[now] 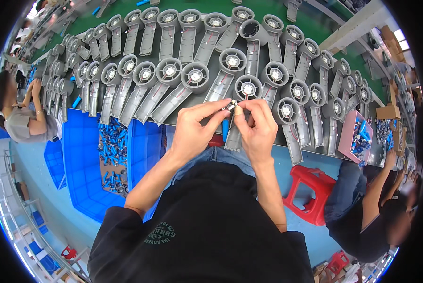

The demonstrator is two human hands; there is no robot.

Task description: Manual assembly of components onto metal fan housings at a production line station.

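Note:
My left hand [196,126] pinches a small dark circuit board [229,105] with light parts on it, between thumb and fingertips. My right hand [257,126] is closed at the board's other end, its thumb and finger pressed together there. Just below hangs or lies a blue cylindrical battery [225,127]; whether it is wired to the board I cannot tell. Under my hands is the handle of a grey fan housing [248,88], round-headed with a pale hub and partly covered by my right hand. Other open grey housings [195,78] lie beyond, thin red wires in some handles.
Several rows of housings fill the bench. Blue crates [82,162] at left hold loose blue batteries [112,146]. A pink box [347,137] with blue batteries stands at right, near a red stool [310,193]. Co-workers sit at left [25,118] and right [371,217].

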